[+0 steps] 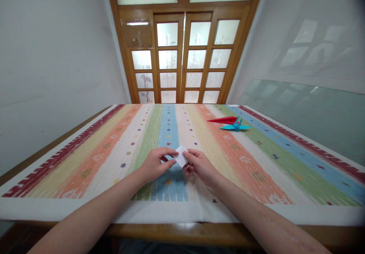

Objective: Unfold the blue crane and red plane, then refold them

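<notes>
From my remote station, left to right: at centre frame, the left hand [155, 165] reaches the left edge of a small white folded paper [180, 158], thumb and forefinger a little apart; whether they grip it I cannot tell. The paper sits between both hands, above the striped cloth [51, 162], its long axis running roughly top to bottom of the frame. The right hand [201, 165], which I judge nearer, overlaps its right side and pinches it, thumb uppermost. Right of centre, well apart, I note a red folded paper [224, 120] and a blue paper crane [236, 126].
</notes>
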`<state>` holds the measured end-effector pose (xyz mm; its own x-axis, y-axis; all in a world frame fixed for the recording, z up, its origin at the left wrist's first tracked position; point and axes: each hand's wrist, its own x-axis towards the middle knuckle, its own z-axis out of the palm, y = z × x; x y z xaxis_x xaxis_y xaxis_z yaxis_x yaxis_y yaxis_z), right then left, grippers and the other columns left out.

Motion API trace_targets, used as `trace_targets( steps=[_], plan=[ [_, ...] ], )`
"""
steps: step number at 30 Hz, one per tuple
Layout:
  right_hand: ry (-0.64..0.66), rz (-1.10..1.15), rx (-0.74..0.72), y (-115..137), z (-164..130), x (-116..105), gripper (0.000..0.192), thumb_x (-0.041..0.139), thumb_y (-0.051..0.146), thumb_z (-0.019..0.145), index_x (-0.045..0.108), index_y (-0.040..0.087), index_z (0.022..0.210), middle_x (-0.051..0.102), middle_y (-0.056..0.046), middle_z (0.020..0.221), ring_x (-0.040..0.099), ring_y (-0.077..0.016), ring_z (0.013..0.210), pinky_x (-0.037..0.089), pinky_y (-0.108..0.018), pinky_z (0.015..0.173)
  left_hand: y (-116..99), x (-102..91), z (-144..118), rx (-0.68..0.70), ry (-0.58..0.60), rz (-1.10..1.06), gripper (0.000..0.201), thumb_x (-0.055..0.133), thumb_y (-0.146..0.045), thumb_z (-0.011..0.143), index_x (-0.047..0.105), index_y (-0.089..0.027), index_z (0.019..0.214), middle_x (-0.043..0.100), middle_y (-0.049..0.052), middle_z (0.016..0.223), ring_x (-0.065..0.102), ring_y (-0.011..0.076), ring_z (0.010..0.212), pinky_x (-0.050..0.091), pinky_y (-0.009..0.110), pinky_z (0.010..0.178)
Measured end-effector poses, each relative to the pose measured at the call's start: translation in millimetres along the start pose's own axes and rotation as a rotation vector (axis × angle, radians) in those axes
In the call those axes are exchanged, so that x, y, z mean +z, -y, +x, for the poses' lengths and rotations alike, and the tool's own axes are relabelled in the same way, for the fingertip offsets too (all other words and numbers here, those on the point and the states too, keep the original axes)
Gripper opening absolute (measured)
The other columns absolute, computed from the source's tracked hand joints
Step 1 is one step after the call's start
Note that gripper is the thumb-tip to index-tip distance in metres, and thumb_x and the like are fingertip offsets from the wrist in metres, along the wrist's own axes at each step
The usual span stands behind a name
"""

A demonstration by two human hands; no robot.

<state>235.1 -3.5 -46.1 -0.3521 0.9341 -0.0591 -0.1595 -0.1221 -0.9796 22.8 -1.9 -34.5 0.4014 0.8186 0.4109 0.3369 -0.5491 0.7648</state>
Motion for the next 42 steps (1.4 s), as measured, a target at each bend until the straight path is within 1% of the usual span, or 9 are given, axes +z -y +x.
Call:
trace_targets(
  steps=[12,15,17,18,23,26,33,37,42],
  plan=[
    [0.034,0.045,-0.019,1,0,1,0.041,0.065,0.055,0.085,0.067,0.014,0.088,0.067,-0.005,0.07,0.063,-0.0156,0.06,0.051,-0.025,0.048,6,-3.5,2,0.101,-0.021,0.063,0.017,0.068,-0.033,0.091,0.075,-0.02,0.101,0.075,0.008,0.101,0.07,0.0184,0.092,0.056,0.028,0.076],
    [0.018,0.05,-0.038,2,-1,2,0.043,0.068,0.049,0.085,0.063,0.017,0.113,0.071,-0.005,0.08,0.067,-0.0171,0.063,0.053,-0.026,0.048,7,-3.3,2,0.125,-0.056,0.098,0.015,0.066,-0.031,0.092,0.075,-0.02,0.097,0.075,0.006,0.098,0.07,0.0171,0.088,0.055,0.028,0.075],
    [-0.008,0.068,-0.079,2,-2,2,0.053,0.071,0.043,0.085,0.051,0.024,0.129,0.072,-0.003,0.083,0.069,-0.0185,0.066,0.055,-0.027,0.05,9,-2.9,2,0.128,-0.084,0.105,0.014,0.066,-0.029,0.092,0.075,-0.02,0.096,0.076,0.006,0.096,0.07,0.0166,0.087,0.055,0.027,0.074],
    [-0.011,0.078,-0.108,2,-2,2,0.054,0.071,0.041,0.085,0.047,0.027,0.131,0.072,-0.002,0.084,0.07,-0.0189,0.067,0.056,-0.028,0.051,10,-2.7,2,0.126,-0.097,0.104,0.013,0.066,-0.029,0.092,0.075,-0.02,0.096,0.076,0.006,0.096,0.07,0.0167,0.087,0.055,0.027,0.074],
    [0.055,0.009,-0.224,5,-3,1,0.025,0.069,0.038,0.088,0.054,0.024,0.101,0.07,-0.001,0.086,0.071,-0.019,0.075,0.058,-0.03,0.056,12,-4.1,2,0.111,-0.117,0.073,0.016,0.065,-0.028,0.092,0.074,-0.02,0.102,0.075,0.007,0.099,0.07,0.0172,0.087,0.058,0.028,0.073],
    [0.032,-0.046,-0.217,7,-2,1,0.022,0.07,0.038,0.086,0.056,0.021,0.09,0.067,0.0,0.081,0.069,-0.0177,0.075,0.058,-0.029,0.057,11,-5.2,3,0.117,-0.073,0.063,0.018,0.067,-0.027,0.09,0.073,-0.019,0.105,0.074,0.009,0.105,0.07,0.019,0.093,0.059,0.029,0.076],
    [-0.01,-0.117,-0.149,3,2,1,0.024,0.072,0.038,0.08,0.058,0.02,0.086,0.061,0.002,0.07,0.06,-0.0138,0.06,0.052,-0.025,0.047,17,-5.0,6,0.168,0.036,0.088,0.022,0.067,-0.011,0.082,0.071,-0.018,0.103,0.071,0.008,0.105,0.067,0.0176,0.094,0.057,0.029,0.079],
    [-0.024,-0.133,-0.161,3,2,2,0.024,0.074,0.037,0.078,0.058,0.02,0.084,0.059,0.004,0.068,0.055,-0.0109,0.052,0.048,-0.023,0.043,19,-4.9,5,0.175,0.049,0.137,0.024,0.072,-0.013,0.081,0.07,-0.018,0.104,0.07,0.007,0.106,0.066,0.0176,0.092,0.056,0.031,0.08],
    [-0.033,-0.141,-0.181,6,-1,4,0.019,0.07,0.035,0.081,0.06,0.02,0.086,0.058,0.003,0.069,0.054,-0.0105,0.053,0.047,-0.023,0.044,12,-4.4,4,0.209,0.054,0.146,0.025,0.072,-0.016,0.082,0.07,-0.019,0.106,0.07,0.009,0.108,0.065,0.0205,0.101,0.055,0.032,0.082]
  ],
)
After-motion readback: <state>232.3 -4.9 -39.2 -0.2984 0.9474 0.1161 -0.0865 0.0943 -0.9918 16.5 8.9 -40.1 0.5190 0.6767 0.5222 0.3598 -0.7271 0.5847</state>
